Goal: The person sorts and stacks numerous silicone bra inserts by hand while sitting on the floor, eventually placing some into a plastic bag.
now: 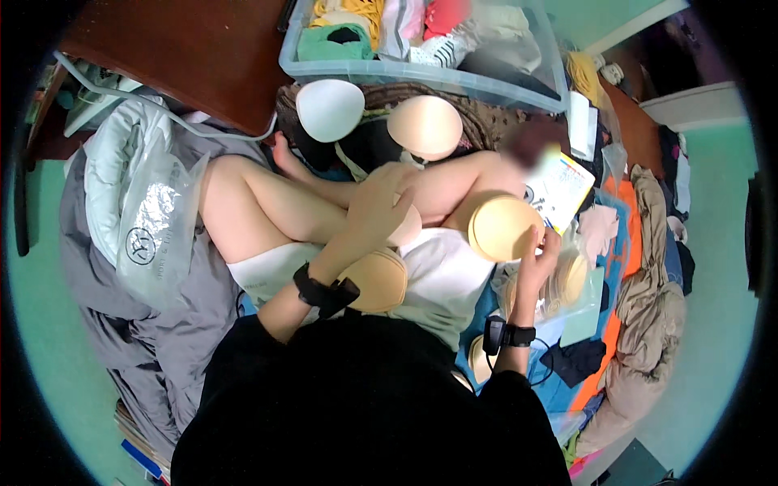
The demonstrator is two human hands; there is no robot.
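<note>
My left hand point(381, 202) reaches across my lap with its fingers curled over a pale pinkish bra pad point(408, 228), which shows only in part below them. At the right, my right hand point(536, 263) pinches the edge of a round beige bra pad point(504, 227); a second edge shows at its rim, so there seem to be at least two together. More beige bra pads point(377, 283) lie on my lap beside my left wrist, partly behind it. Beyond my legs, a white bra pad point(330, 109) and a cream bra pad point(425, 126) rest on dark cloth.
A clear plastic bin point(438, 74) of folded clothes stands at the far side. On the left lie a clear plastic bag point(158, 235) and a grey quilt point(174, 348). A yellow-and-white printed card point(566, 194) and bagged pads point(574, 279) lie at the right. Wrist straps carry a cable.
</note>
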